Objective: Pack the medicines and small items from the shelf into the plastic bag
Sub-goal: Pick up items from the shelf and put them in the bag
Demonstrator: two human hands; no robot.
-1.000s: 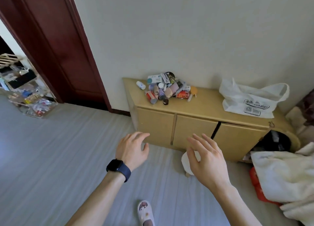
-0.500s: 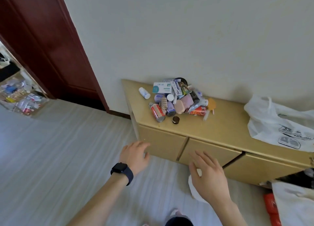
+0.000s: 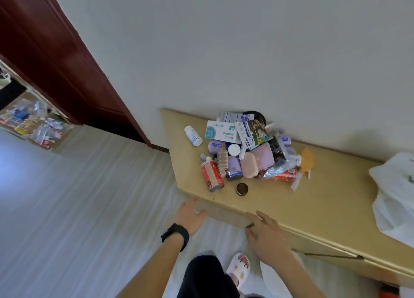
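A heap of medicines and small items [image 3: 244, 149] lies on the left end of a low wooden cabinet [image 3: 324, 201]: a white-and-teal box [image 3: 220, 130], a white bottle [image 3: 193, 135], a red can [image 3: 211, 175], a small brown jar [image 3: 242, 188], pink pouches. A white plastic bag [image 3: 396, 194] sits on the cabinet's right end, cut off by the frame edge. My left hand [image 3: 189, 214], with a dark watch on the wrist, hovers open near the cabinet's front corner. Just below the front edge, my right hand [image 3: 265, 235] is open too. Neither holds anything.
A dark red door [image 3: 56, 58] stands open at the left, with a cluttered rack [image 3: 33, 123] beyond it. The floor is pale planks. My leg and a white slipper [image 3: 238, 268] are below. A cabinet door [image 3: 331, 256] at the right stands slightly ajar.
I have stepped closer; the cabinet and heap loom larger and nearer. Both hands have come up to the cabinet's front edge, still empty.
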